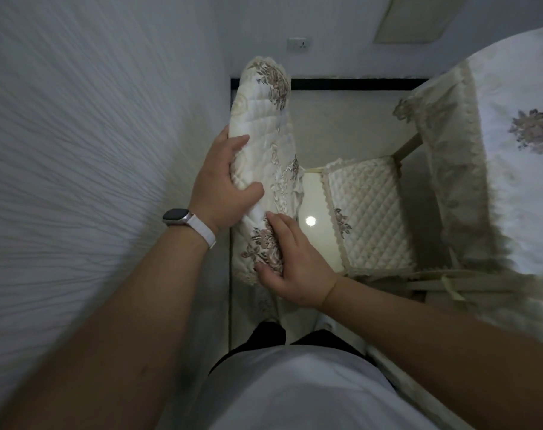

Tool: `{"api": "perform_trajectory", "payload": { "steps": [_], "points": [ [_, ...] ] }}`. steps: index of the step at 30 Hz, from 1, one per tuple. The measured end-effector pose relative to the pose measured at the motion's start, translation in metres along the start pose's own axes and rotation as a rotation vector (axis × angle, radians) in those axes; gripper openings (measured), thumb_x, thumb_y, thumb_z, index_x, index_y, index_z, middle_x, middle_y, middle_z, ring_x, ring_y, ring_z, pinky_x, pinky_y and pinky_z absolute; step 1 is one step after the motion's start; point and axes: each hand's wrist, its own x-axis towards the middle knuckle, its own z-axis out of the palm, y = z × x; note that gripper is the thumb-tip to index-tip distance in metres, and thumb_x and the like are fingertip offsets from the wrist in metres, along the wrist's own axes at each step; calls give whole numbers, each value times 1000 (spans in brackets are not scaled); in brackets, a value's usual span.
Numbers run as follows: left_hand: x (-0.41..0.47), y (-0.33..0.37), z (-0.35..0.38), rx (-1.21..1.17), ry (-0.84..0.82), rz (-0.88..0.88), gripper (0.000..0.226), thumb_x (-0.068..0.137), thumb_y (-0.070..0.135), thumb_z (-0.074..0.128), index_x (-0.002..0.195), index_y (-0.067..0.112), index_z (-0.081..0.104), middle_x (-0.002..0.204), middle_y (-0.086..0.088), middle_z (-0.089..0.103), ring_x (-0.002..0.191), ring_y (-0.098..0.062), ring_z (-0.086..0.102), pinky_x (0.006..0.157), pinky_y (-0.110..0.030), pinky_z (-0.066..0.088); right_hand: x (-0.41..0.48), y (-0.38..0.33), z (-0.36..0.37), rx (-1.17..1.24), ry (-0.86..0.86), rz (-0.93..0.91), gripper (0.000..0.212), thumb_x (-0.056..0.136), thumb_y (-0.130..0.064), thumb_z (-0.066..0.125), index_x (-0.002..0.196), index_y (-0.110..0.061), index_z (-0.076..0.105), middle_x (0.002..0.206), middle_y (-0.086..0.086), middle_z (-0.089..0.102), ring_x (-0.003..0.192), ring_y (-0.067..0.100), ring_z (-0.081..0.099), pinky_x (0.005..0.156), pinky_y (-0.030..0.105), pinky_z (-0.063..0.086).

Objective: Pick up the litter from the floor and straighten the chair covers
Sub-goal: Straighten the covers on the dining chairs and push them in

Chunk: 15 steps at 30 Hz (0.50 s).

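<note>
Gripping the chair-back cover by the wall: left hand clamps its padded edge, right hand curls round the lower end. Seat cover right, near the tablecloth.

We find the textured wall crowding the left side of the covered chair back, which our left hand and right hand grip, so hardly any gap shows there. To the right, a strip of bare floor lies open between the chair back and the quilted seat cushion. Farther right, the lace-edged tablecloth hangs over the cushion's far side, closing it off.
</note>
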Motion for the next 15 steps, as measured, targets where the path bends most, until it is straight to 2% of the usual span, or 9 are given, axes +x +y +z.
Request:
{"api": "perform_trajectory", "payload": {
  "steps": [5,8,11,15],
  "points": [
    [4,0,-6,-13,12,-12,68,65,26,62,132,15,51,148,8,40,132,-9,45,102,-14,38,5,-15,8,-4,3,47,86,86,-41,65,153,-9,22,148,13,32,135,24,35,108,24,29],
    [3,2,-2,26,14,37,67,67,27,57,132,11,48,149,-1,40,135,-14,41,107,-18,34,4,-17,6,-4,3,61,91,84,-39,72,154,-9,22,150,13,31,136,25,36,109,28,33],
    [3,6,5,47,20,67,66,70,26,53,132,5,46,148,-9,38,135,-19,39,109,-20,32,4,-18,-5,-17,-20,76,96,82,-43,75,155,-13,21,152,8,29,137,21,34,101,24,31],
    [12,16,15,59,30,93,64,72,25,50,131,2,48,146,-14,39,134,-20,39,107,-14,30,10,-14,-20,-48,-11,63,99,79,-38,74,156,-15,15,151,9,29,133,25,39,100,34,44]
  ]
}}
